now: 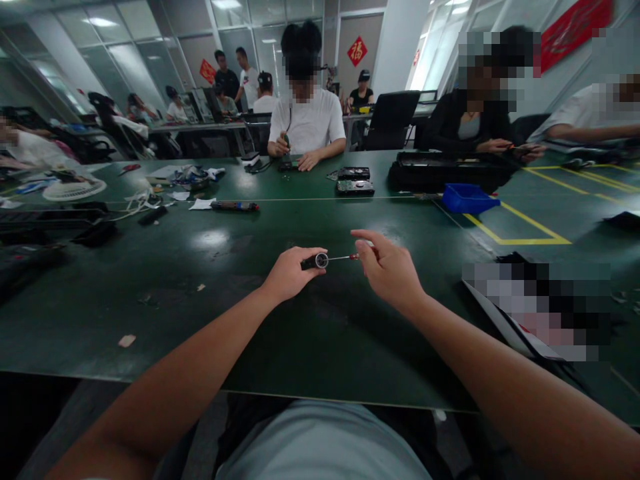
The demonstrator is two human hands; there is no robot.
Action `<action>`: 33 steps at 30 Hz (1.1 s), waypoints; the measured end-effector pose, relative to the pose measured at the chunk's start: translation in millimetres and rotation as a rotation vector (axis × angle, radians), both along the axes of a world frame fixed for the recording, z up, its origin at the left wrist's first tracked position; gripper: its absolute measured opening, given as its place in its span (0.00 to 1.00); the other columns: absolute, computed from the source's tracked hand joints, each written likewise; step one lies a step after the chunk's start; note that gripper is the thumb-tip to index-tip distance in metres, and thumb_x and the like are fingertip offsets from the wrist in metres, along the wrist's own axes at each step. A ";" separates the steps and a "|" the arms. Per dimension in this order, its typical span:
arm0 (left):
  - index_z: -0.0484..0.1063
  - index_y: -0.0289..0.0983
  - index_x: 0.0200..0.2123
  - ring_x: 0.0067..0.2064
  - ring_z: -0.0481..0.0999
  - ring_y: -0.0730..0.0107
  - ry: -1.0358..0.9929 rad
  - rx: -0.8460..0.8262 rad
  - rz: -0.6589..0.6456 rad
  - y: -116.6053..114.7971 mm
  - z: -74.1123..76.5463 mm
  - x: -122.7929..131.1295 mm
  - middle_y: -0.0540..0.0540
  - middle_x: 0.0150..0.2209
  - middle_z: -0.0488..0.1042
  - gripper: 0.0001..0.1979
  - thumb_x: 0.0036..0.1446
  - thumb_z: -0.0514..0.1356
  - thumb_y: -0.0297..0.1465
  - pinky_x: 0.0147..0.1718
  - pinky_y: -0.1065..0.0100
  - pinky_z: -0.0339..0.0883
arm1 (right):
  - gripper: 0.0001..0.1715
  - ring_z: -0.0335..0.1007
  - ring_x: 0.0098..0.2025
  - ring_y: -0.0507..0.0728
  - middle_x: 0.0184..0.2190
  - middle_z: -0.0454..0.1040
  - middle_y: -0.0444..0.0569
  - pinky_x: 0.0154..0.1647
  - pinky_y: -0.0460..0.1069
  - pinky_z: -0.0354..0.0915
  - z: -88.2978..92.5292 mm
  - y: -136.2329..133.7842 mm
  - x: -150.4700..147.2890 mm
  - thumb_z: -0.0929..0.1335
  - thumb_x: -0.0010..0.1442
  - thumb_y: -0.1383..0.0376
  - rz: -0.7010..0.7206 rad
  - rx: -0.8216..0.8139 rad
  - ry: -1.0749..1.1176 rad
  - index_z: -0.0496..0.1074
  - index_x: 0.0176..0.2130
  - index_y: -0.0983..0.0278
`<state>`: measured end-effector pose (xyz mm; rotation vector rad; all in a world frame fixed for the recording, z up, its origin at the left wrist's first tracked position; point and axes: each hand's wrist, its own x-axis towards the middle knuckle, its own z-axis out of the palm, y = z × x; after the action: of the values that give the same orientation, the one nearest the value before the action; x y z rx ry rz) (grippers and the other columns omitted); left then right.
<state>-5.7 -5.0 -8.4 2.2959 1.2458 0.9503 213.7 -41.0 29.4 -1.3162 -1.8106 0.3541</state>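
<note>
Between your two hands, just above the dark green surface (310, 333), a small black cylinder (311, 262) with a silver ring meets a thin metal rod (343, 257) end to end. Your left hand (290, 272) is closed around the cylinder, fingers curled over its body. Your right hand (387, 270) pinches the rod's red end between thumb and forefinger, the other fingers loosely bent. Both hands hang close together, not quite touching, joined only by the rod. Beyond your right hand sits a blue bin (465, 198); straight ahead, well past both hands, lie two black drives (354, 181) and a person in a white shirt (307, 123) works across the surface. A pale scrap (127, 341) lies off to the left of your left forearm.
</note>
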 end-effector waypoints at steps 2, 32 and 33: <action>0.76 0.42 0.52 0.49 0.77 0.59 0.007 0.007 -0.021 -0.9 0.7 0.3 0.45 0.48 0.80 0.19 0.56 0.68 0.32 0.52 0.54 0.67 | 0.23 0.67 0.23 0.56 0.23 0.72 0.43 0.30 0.52 0.60 -1.1 -1.3 -0.5 0.61 0.67 0.61 0.026 -0.006 0.035 0.66 0.59 0.63; 0.76 0.44 0.53 0.48 0.77 0.58 -0.003 -0.002 0.015 2.1 -2.2 -0.8 0.45 0.48 0.80 0.20 0.55 0.69 0.32 0.50 0.54 0.68 | 0.11 0.67 0.23 0.55 0.25 0.76 0.44 0.27 0.50 0.57 -7.8 1.1 -3.5 0.63 0.66 0.60 -0.023 -0.072 0.120 0.70 0.44 0.60; 0.76 0.44 0.53 0.48 0.77 0.58 0.000 -0.001 0.015 2.2 -2.0 -0.9 0.45 0.48 0.80 0.20 0.55 0.69 0.32 0.50 0.54 0.68 | 0.09 0.67 0.23 0.54 0.25 0.76 0.44 0.27 0.50 0.57 -7.6 0.6 -4.3 0.64 0.65 0.59 -0.028 -0.054 0.137 0.69 0.44 0.60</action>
<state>-6.6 -2.8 -10.4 2.2888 1.2656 0.9542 209.4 -40.5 21.8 -1.3199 -1.6774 0.4698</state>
